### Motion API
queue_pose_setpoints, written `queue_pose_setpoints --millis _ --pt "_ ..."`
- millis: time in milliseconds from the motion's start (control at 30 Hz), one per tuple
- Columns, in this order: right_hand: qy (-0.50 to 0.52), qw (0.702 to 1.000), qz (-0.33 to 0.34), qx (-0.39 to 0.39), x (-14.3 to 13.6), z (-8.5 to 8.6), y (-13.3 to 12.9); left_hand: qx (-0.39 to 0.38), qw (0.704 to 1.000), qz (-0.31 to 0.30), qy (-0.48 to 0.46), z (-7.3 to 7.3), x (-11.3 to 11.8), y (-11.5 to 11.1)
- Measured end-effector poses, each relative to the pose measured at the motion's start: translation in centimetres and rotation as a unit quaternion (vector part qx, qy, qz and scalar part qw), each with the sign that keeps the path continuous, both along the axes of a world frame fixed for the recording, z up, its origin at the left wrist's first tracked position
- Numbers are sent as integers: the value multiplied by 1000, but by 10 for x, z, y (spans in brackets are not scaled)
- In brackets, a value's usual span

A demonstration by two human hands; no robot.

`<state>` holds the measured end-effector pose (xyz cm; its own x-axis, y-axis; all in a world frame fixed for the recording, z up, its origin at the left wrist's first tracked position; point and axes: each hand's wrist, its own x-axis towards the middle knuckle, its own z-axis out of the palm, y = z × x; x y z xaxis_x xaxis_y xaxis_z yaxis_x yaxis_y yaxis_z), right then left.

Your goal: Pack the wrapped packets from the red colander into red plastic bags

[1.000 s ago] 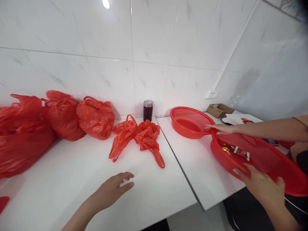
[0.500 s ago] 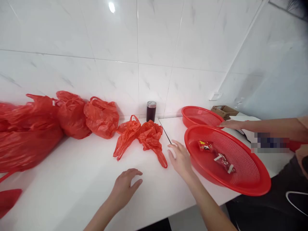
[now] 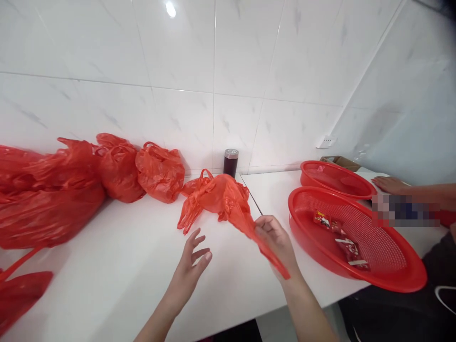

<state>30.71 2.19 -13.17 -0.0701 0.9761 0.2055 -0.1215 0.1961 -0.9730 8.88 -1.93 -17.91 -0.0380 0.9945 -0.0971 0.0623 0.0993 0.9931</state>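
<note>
My right hand (image 3: 276, 237) grips the crumpled red bag (image 3: 228, 199) at centre frame by its lower strip; my left hand (image 3: 192, 266), lower centre, is open; the film looks light, limp and slippery, best pinched at the handles.

The person's left hand (image 3: 192, 266) hovers with spread, slightly bent fingers, palm turned inward. The right hand (image 3: 276, 242) is raised, its fingers curled toward the thumb in a pinch. Both bare forearms reach up from the bottom edge of the view.
</note>
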Motion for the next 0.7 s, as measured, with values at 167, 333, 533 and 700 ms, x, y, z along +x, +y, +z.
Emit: queue_pose_setpoints --millis 167,333,533,700 --pt "-8 977 196 -87 -10 -15 -42 24 993 46 -109 21 11 3" --pt "-32 964 241 -105 5 -33 -45 -20 998 14 -59 20 -19 3" --pt "-207 975 -76 -38 45 -48 -5 -63 922 77 -373 18 -55 -4" --pt "-231 952 -172 105 7 -7 -21 -75 937 35 -338 23 -24 -13"
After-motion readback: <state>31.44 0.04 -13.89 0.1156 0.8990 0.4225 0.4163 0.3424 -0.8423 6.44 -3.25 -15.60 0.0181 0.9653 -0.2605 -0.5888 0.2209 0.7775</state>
